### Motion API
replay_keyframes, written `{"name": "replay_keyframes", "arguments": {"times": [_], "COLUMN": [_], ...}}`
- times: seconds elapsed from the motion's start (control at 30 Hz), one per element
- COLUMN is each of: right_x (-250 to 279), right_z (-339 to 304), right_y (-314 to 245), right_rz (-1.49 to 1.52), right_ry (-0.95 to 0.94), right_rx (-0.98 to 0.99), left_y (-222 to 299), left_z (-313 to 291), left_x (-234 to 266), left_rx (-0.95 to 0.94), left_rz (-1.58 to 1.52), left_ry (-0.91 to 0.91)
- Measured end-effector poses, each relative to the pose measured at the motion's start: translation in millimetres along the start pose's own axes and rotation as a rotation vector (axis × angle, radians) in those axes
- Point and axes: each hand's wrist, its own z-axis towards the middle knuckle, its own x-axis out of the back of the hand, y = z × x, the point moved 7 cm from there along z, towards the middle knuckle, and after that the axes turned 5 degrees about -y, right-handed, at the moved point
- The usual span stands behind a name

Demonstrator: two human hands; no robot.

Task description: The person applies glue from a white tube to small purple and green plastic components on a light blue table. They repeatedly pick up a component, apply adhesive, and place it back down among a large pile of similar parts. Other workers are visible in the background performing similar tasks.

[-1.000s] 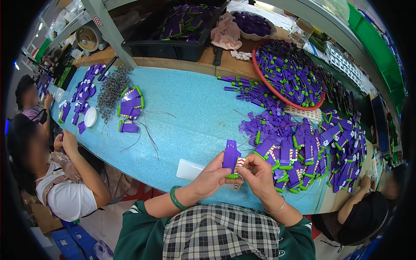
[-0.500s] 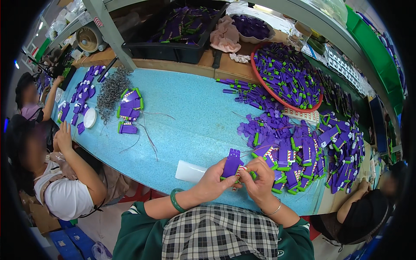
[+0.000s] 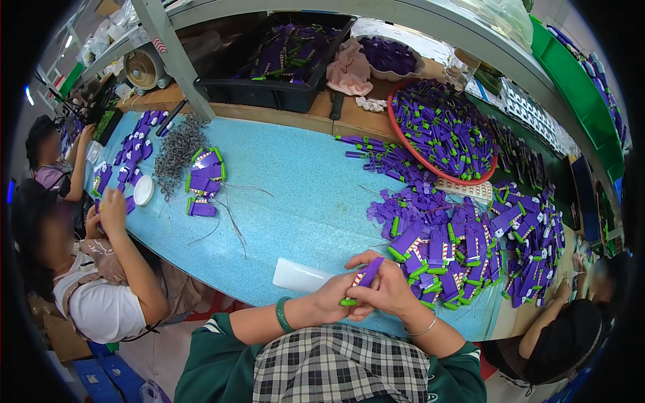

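Purple piece [image 3: 368,273], tilted, between both hands [image 3: 392,290] (striped)

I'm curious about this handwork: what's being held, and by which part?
A purple plastic piece: the right hand grips it near its green end; left hand, unclear.

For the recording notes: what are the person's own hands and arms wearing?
The left hand and right hand are ungloved. A thick green bangle circles the left wrist, a thin silvery bracelet the right. Dark green sleeves end on the forearms, with white stripes at the cuffs.
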Motion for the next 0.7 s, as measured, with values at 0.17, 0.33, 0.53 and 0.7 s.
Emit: {"name": "replay_keyframes", "arguments": {"times": [0.17, 0.33, 0.53, 0.7], "right_x": [2.2, 7.2, 15.1, 13.8], "right_z": [-2.5, -1.8, -1.5, 2.2], "right_y": [1.4, -4.8, -3.2, -6.6], "right_rz": [0.300, 0.808, 0.761, 0.751], "right_ry": [0.043, 0.138, 0.036, 0.058], "right_rx": [-0.040, -0.015, -0.110, -0.134], "left_y": [-11.3, 36.4, 88.0, 69.3], "left_z": [3.7, -17.4, -65.4, -65.2], "left_x": [-8.7, -14.9, -65.8, -69.4], "left_rx": [0.162, -0.183, -1.374, -1.576], "left_rz": [-0.124, 0.506, 2.016, 2.219], "left_ry": [-0.330, -0.093, 0.105, -0.019]}}
